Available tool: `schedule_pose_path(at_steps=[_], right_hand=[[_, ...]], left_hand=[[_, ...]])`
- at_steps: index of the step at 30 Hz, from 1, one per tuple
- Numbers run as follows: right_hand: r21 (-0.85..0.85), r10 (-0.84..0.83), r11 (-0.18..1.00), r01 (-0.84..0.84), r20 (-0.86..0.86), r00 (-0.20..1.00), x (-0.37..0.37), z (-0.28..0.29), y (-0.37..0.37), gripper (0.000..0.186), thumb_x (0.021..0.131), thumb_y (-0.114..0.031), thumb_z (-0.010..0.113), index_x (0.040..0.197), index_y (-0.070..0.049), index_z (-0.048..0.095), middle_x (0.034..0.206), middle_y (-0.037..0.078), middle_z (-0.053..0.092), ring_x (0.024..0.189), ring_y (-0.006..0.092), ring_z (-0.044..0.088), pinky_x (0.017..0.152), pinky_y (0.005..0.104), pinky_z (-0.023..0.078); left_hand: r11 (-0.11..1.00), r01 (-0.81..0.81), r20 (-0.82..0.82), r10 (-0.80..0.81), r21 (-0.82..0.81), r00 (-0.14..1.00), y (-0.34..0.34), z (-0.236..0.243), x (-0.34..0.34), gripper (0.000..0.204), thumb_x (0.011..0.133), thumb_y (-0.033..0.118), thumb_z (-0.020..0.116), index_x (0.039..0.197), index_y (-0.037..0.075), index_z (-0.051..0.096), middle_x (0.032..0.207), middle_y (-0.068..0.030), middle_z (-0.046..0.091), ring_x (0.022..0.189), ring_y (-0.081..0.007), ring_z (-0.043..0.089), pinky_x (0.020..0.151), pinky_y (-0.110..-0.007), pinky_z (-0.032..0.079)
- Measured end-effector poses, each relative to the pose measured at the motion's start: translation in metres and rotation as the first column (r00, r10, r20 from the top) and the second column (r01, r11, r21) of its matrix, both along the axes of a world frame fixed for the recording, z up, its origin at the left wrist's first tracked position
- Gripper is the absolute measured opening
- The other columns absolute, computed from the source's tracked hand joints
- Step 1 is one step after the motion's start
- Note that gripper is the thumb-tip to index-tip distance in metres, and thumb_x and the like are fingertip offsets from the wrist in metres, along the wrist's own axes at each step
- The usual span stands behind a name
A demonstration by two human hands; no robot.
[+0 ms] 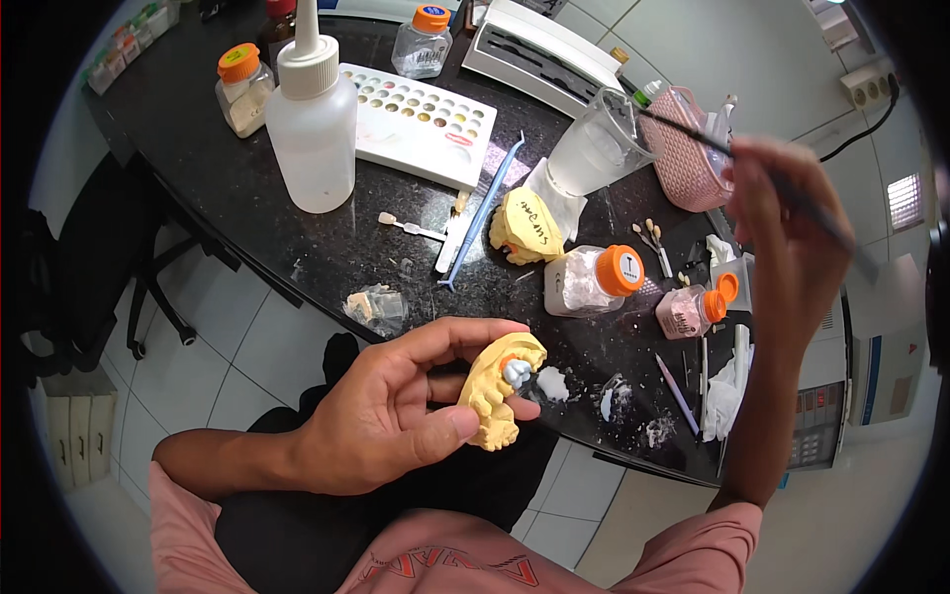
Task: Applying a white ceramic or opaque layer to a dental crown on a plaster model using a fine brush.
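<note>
My left hand (371, 416) grips a yellow plaster dental model (483, 396) between thumb and fingers, in front of the counter's near edge. On the model sits a grey-white tooth crown (516, 372) with an orange-red patch beside it. My right hand (792, 203), raised at the right, is closed around a thin dark brush (693, 134). The brush's tip reaches the rim of a glass of water (599, 144); I cannot tell whether it touches. Behind the left hand, a second yellow plaster model (527, 226) with handwriting lies on the counter, next to an orange-lidded jar of white powder (591, 280).
The dark speckled counter (396, 267) bears a white squeeze bottle (313, 129), a palette with coloured wells (421, 119) and a blue instrument (485, 213). Rightward are a pink basket (683, 163), a small pink-powder jar (690, 312) and a purple tool (677, 394). White powder (554, 384) lies near the edge.
</note>
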State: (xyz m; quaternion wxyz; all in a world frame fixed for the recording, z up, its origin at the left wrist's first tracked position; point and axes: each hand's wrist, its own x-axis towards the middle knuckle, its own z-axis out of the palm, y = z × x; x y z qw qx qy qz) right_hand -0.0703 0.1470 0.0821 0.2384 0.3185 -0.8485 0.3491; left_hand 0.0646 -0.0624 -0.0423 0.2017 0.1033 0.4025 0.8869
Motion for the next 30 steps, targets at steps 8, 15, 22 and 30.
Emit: schedule_pose_path(at_steps=[8,15,22,30], right_hand=[[-0.268,0.08,0.961,0.064,0.495,0.865,0.028,-0.061,0.023,0.019,0.09,-0.003,0.059,0.106,0.004,0.061,0.09,0.012,0.066,0.074,0.0104,0.064,0.065,0.0209,0.053],[-0.225,0.086,0.972,0.068,0.61,0.788,0.022,-0.083,0.027,0.021,0.089,-0.005,0.061,0.107,0.005,0.063,0.092,0.01,0.066,0.073,0.0096,0.064,0.066,0.0197,0.052],[-0.247,0.125,0.969,0.018,0.549,0.826,0.03,-0.078,0.031,0.019,0.089,-0.002,0.059,0.106,0.005,0.062,0.091,0.01,0.065,0.076,0.0115,0.064,0.067,0.0217,0.053],[-0.252,0.045,0.964,0.089,0.484,0.874,0.056,-0.077,0.057,0.013,0.089,-0.005,0.059,0.1,0.003,0.058,0.077,0.008,0.061,0.065,0.0089,0.06,0.056,0.0218,0.051]], left_hand=[[1.0,-0.014,-0.017,0.014,0.005,1.0,0.001,-0.001,0.001,0.07,0.091,0.029,0.056,0.141,-0.006,0.023,0.114,-0.0149,0.054,0.111,-0.0292,0.058,0.096,-0.035,0.046],[0.999,-0.025,-0.015,0.025,-0.02,1.0,0.002,-0.001,0.003,0.071,0.09,0.029,0.057,0.141,-0.007,0.023,0.113,-0.0145,0.054,0.11,-0.0298,0.059,0.096,-0.035,0.046],[1.0,-0.019,-0.011,0.019,-0.014,1.0,0.003,-0.004,-0.001,0.068,0.091,0.028,0.053,0.142,-0.005,0.023,0.113,-0.015,0.054,0.11,-0.0322,0.059,0.095,-0.038,0.046],[1.0,-0.004,0.028,0.005,-0.028,1.0,0.004,-0.003,0.0,0.069,0.091,0.03,0.052,0.142,-0.005,0.022,0.114,-0.0143,0.054,0.109,-0.0304,0.059,0.095,-0.036,0.047]])
